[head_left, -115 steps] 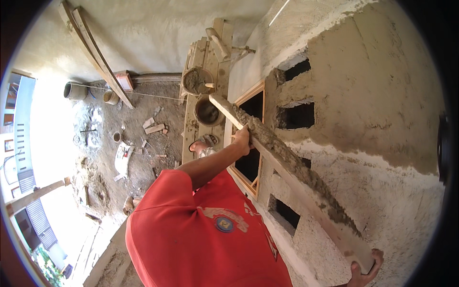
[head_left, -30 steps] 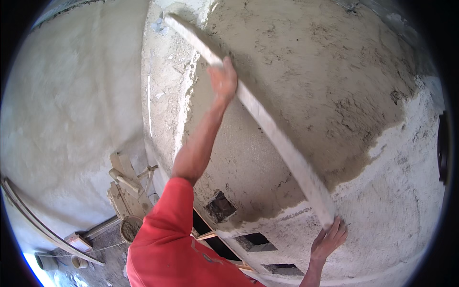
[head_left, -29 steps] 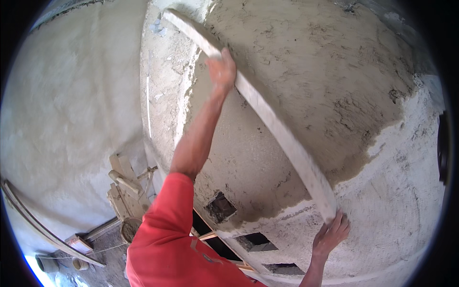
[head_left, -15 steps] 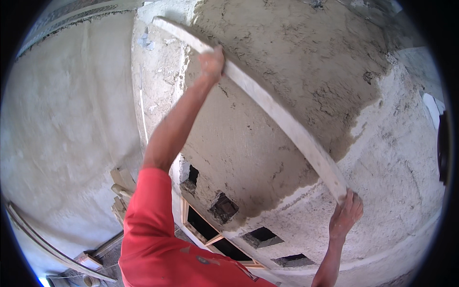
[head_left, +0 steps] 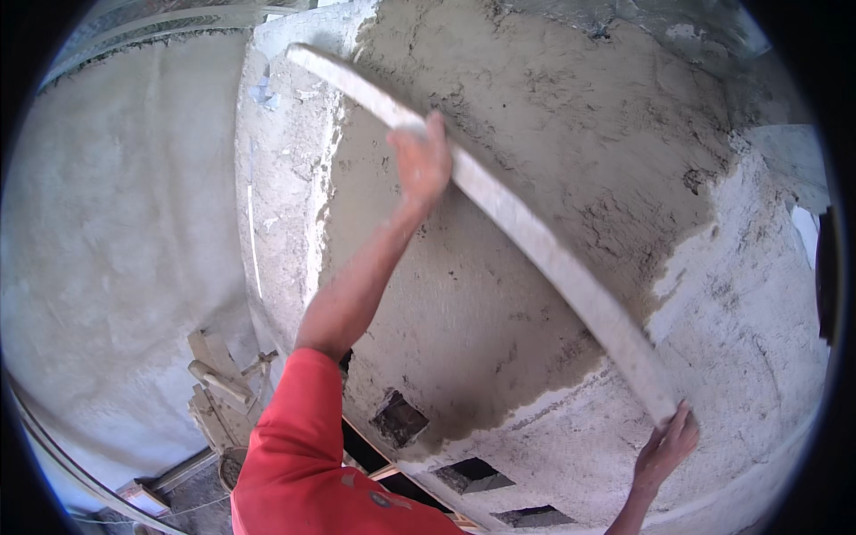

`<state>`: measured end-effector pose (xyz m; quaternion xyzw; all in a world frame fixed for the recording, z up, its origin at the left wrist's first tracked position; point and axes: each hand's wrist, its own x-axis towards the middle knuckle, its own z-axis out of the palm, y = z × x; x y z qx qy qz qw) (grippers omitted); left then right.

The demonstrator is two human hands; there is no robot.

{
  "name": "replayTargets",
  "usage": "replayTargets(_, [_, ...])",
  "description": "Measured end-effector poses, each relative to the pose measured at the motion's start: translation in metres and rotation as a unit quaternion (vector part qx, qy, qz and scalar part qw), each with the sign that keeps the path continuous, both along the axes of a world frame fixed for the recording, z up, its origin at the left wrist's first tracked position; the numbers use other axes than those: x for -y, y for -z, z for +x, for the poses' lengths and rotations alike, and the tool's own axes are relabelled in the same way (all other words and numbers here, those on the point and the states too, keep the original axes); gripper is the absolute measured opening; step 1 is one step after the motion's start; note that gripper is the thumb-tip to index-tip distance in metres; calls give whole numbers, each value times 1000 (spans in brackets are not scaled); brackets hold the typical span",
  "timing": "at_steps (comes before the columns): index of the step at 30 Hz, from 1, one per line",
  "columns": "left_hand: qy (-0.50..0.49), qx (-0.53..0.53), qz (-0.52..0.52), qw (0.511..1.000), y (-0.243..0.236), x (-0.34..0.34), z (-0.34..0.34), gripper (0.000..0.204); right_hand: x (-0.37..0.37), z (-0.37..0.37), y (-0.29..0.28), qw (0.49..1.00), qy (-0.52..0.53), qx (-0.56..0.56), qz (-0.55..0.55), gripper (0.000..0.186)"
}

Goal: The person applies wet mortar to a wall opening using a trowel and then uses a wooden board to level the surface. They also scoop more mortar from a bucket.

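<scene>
Left hand [head_left: 423, 168] grips the slanted board [head_left: 555, 260] along its upper half; right hand [head_left: 667, 448] holds its lower end, over plaster [head_left: 455, 308].

Board [head_left: 555, 257] reads off-white, faint brown smudges. Plaster patch [head_left: 571, 116]: grey-brown, streaked and flecked darker. Rough wall [head_left: 740, 348]: whitish, mottled grey. Side wall [head_left: 116, 223]: cloudy grey, paler blotches. Shirt [head_left: 299, 428]: red, pale print.

The board [head_left: 555, 261], earlier loaded with mortar by the window [head_left: 415, 491], now slants higher across the wet plaster [head_left: 580, 143]; left hand [head_left: 424, 165] and right hand [head_left: 669, 448] are raised too.
</scene>
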<state>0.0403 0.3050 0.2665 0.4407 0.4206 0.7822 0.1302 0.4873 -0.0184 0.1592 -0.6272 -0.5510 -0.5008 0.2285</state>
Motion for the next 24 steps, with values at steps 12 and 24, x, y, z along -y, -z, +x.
replayTargets(12, [-302,-85,-45,948,-121,-56,-80,44,-48,-60,-129,996,-65,48,46,51])
replayTargets(24, [163,146,-46,975,35,46,-15,43,12,3,5,996,-70,51,-2,40])
